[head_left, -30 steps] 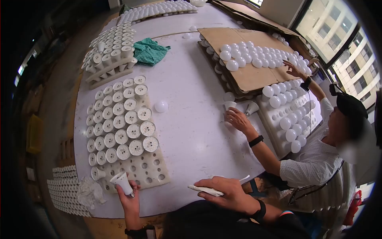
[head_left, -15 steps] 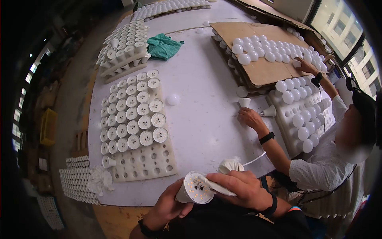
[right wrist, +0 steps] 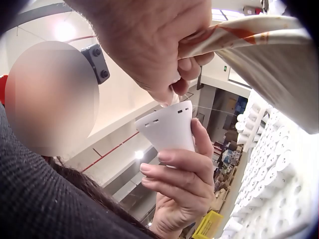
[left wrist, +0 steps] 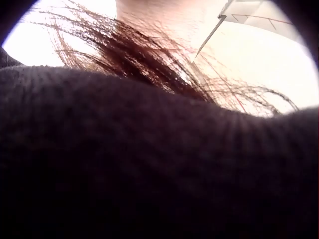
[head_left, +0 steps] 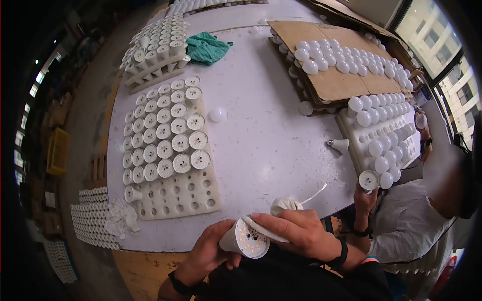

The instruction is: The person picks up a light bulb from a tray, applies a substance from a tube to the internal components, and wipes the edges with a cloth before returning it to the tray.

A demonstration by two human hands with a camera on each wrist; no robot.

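Note:
Low in the head view, my left hand (head_left: 208,248) grips a white LED bulb base (head_left: 230,241), tilted so its round face of small yellow LEDs shows. My right hand (head_left: 306,233) grips a whitish bag-like bundle (head_left: 286,203), its narrow end at the base's rim. From below, the right wrist view shows my left fingers (right wrist: 184,172) around the slotted base (right wrist: 169,127). Above it, my right hand grips the bundle's twisted end, with loose folds (right wrist: 279,64) hanging right. Dark fabric (left wrist: 149,159) and hair fill the left wrist view; my left hand is hidden there.
A holed tray (head_left: 201,183) carries rows of bulb bases at left. A loose white globe (head_left: 218,115) lies beside it. Another person (head_left: 406,226) sits at right, holding a bulb base (head_left: 369,179), near a tray of globes (head_left: 359,150). A green cloth (head_left: 208,48) lies farther back.
My left hand brought the bulb base rightward to the bundle in my right hand, and both now stay together. The other person's hands left the globes and table, drawing toward their body with a base.

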